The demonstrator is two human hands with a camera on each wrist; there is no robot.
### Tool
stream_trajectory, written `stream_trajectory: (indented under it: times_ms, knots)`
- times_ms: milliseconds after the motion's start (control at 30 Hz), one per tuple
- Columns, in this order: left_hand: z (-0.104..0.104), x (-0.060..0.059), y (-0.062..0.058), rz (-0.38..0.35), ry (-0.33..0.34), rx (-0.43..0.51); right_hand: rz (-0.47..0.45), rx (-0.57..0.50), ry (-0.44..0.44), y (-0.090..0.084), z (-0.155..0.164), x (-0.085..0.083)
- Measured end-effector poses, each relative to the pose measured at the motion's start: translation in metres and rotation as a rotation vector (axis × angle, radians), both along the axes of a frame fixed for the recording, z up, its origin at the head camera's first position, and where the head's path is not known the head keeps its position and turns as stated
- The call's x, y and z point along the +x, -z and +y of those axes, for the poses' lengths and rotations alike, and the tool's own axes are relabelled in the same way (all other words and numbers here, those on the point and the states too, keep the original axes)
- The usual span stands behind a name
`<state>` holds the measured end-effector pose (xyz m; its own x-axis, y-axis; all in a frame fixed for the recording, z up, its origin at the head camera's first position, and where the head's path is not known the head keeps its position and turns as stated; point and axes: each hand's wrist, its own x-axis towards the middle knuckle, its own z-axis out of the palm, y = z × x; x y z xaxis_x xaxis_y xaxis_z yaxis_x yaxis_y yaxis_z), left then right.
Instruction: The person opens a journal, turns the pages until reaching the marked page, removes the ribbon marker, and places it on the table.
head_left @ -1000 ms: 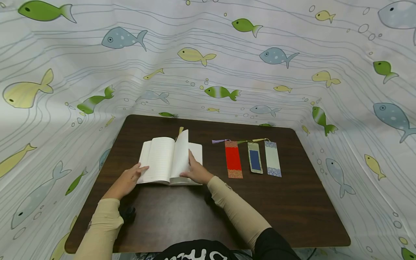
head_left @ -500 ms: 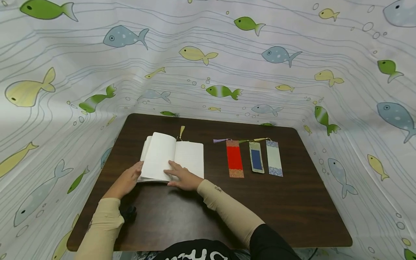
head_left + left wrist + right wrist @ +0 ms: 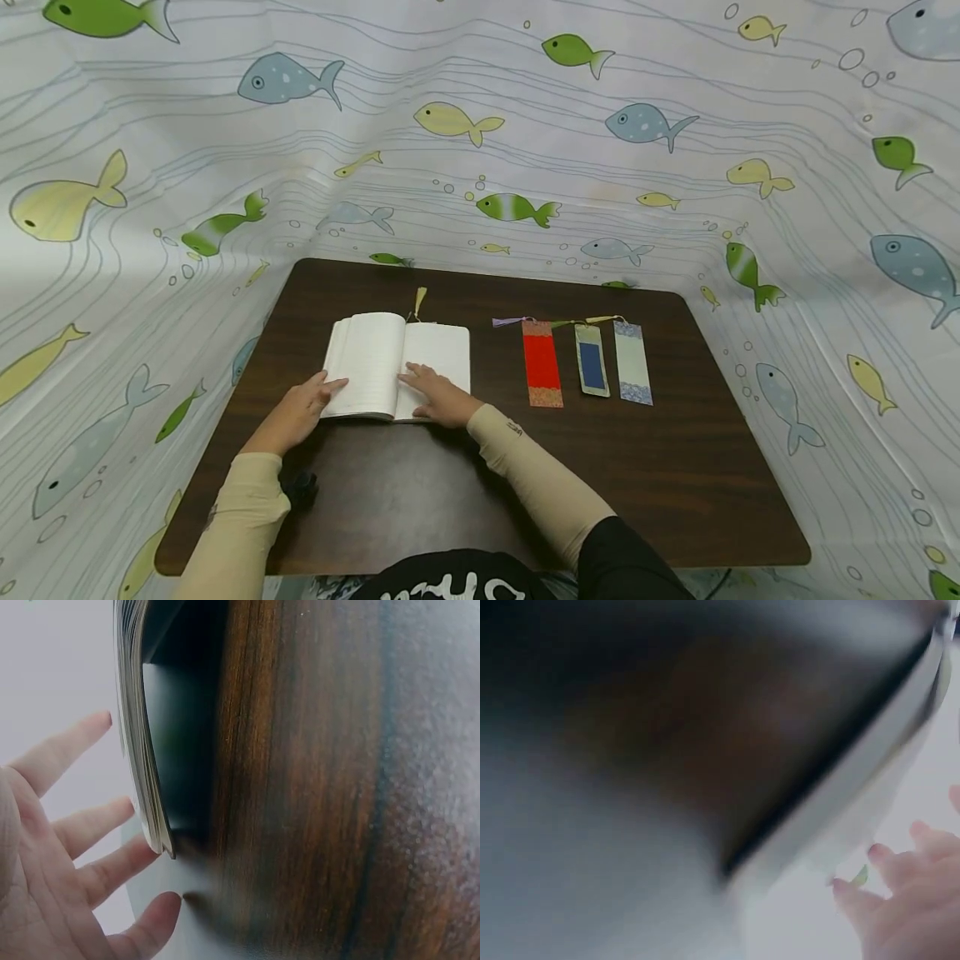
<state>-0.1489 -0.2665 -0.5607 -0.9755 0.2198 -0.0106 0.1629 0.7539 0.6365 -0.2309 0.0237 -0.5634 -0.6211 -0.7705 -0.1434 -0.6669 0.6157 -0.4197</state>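
- the book [image 3: 397,365] lay open and flat on the dark bench [image 3: 465,483], left of the middle, with a yellowish tassel [image 3: 420,300] poking out at its far edge.
- the left hand [image 3: 294,414] rested with straight, spread fingers on the near left corner of the left page; the left wrist view showed those fingers [image 3: 90,825] against the fanned page edges, gripping nothing.
- the right hand [image 3: 442,398] lay flat on the right page near the spine, fingers straight, pressing the paper down; the two hands were apart, one on each half.
- the book looked light, its cover fairly stiff, its pages thin and floppy and easy to crease or tear, so it probably wanted flat pressure or a hold at the spine or outer edges.
- three bookmarks, red [image 3: 542,364], blue-centred [image 3: 591,360] and pale [image 3: 632,363], lay side by side to the right, well apart from the hands; they looked thin, light and hard to lift off the surface except by a tassel or edge.
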Motion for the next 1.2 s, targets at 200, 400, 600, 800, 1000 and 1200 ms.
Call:
stream_trajectory:
  times_ms: [200,400,600,800,1000,1200]
  knots:
    - [-0.001,0.000,0.000,-0.017,0.000,0.009,0.024,0.218,0.158,-0.001,0.041,-0.016]
    - [-0.002,0.000,0.000,-0.023,-0.006,0.012,0.048,0.242,0.175,-0.006,0.057,-0.015]
    - [-0.001,0.001,0.000,-0.032,-0.004,0.024,0.314,0.254,0.173,-0.003,0.052,-0.014]
    - [0.000,0.000,0.000,-0.031,0.003,0.024,0.305,0.161,0.290,0.002,0.050,-0.015]
    - [0.000,-0.001,-0.002,-0.030,0.003,0.027,0.107,-0.119,0.419,0.001,0.044,-0.020]
    - [0.001,0.000,-0.004,-0.037,-0.002,0.032,0.053,-0.163,0.331,-0.005,0.029,-0.014]
